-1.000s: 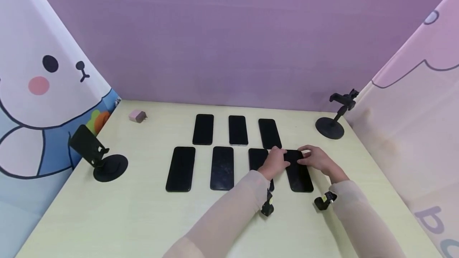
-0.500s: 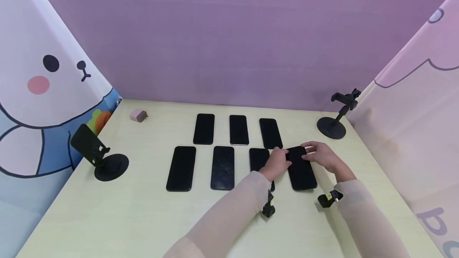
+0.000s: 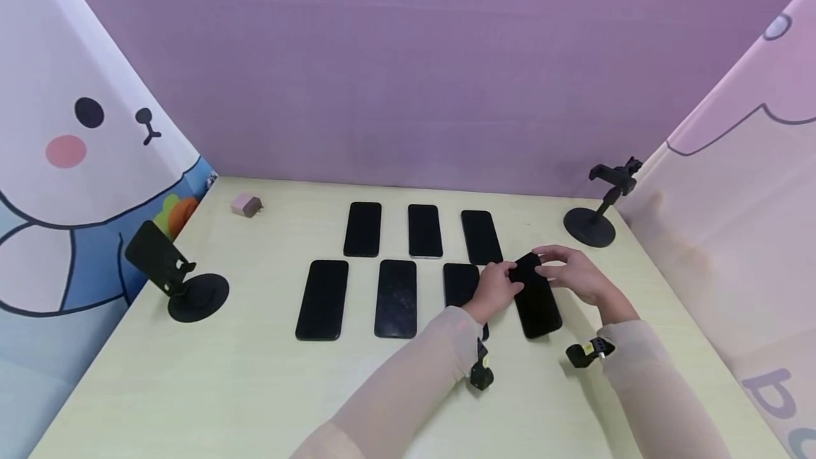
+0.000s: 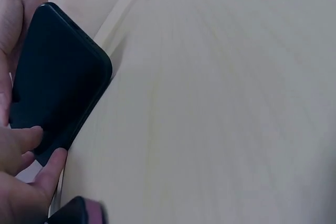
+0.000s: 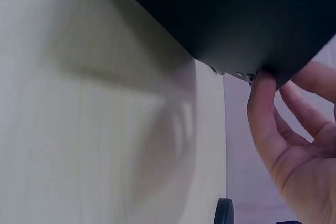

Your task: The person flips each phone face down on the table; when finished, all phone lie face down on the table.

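A black smartphone (image 3: 538, 299) is tilted, with its far end raised off the table, between my two hands. My right hand (image 3: 574, 275) pinches its far right corner. At its far left corner, my left hand (image 3: 494, 292) grips the edge, with the thumb over the phone's face in the left wrist view. Under my left hand and wrist, another smartphone (image 3: 460, 282) lies partly hidden. The right wrist view shows the dark underside of the held smartphone (image 5: 236, 19) above the table, with the thumb of my right hand (image 5: 310, 156) at its end.
Several other black smartphones lie flat in two rows, among them one front-row phone (image 3: 395, 299) and one back-row phone (image 3: 362, 229). Black phone stands are at left (image 3: 197, 296) and far right (image 3: 589, 227). A pink charger plug (image 3: 245, 205) sits at back left.
The smartphone, flat on the table a second ago, has been lifted and tilted up at its far end. My right hand has moved slightly right and away with it; the left barely moved.
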`<state>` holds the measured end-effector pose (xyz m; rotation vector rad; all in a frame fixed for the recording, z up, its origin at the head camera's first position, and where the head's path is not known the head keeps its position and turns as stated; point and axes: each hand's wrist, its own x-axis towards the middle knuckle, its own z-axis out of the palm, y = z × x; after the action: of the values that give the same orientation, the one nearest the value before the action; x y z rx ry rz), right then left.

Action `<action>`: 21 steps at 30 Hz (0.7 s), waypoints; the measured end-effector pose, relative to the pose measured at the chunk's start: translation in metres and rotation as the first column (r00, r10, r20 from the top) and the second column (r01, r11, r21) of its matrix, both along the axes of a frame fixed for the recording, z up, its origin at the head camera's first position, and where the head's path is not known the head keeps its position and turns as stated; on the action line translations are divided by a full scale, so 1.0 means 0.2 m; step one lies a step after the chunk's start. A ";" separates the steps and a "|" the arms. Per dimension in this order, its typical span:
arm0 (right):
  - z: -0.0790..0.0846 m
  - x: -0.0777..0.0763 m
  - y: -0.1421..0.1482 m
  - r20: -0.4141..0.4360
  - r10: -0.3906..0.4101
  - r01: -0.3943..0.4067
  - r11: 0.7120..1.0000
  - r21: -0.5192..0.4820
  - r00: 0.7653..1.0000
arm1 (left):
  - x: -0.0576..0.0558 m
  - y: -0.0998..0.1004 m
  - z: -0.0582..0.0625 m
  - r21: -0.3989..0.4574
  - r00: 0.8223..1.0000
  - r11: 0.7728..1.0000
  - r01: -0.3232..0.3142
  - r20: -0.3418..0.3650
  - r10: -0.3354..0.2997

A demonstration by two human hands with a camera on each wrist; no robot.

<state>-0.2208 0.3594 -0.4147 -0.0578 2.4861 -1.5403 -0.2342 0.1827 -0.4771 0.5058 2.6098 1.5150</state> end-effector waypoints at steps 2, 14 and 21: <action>0.00 0.00 0.00 0.004 0.008 -0.008 0.999 -0.042 1.000 | 0.00 0.00 0.00 0.056 1.000 0.998 -0.010 0.017 0.009; 0.02 0.01 0.00 0.026 0.049 -0.045 0.989 -0.140 0.998 | 0.04 0.05 0.04 0.325 0.990 0.940 -0.108 0.117 0.073; 0.00 -0.01 -0.01 0.011 0.058 -0.056 0.988 -0.144 0.998 | 0.04 0.08 0.05 0.576 0.952 0.789 -0.213 0.305 0.034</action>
<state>-0.2220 0.3582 -0.4142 -0.1382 2.3369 -1.6867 -0.2258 0.1984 -0.4680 0.1253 1.9376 2.2813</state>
